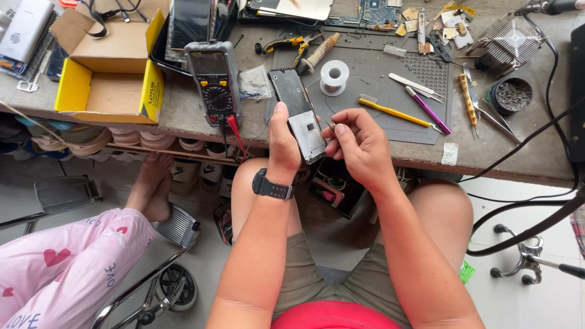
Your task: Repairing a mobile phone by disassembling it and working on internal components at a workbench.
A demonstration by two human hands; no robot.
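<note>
Over the person's lap, just off the counter (183,116) edge, the left hand (283,146) clasped an opened phone (300,116) by its long edges. It looked light, stiff and fragile, best held by the frame. The right hand (359,143) had its fingers (341,129) pinched shut on thin tweezers (329,126), whose tip was too small to make out.

head cam | looks steeply down from above | close over lap and workbench (183,113) edge (single view)

A glossy glass-and-metal phone frame (298,116), a matt grey rubber mat (372,91), a rough worn benchtop (183,106), a cardboard box (109,61).
</note>
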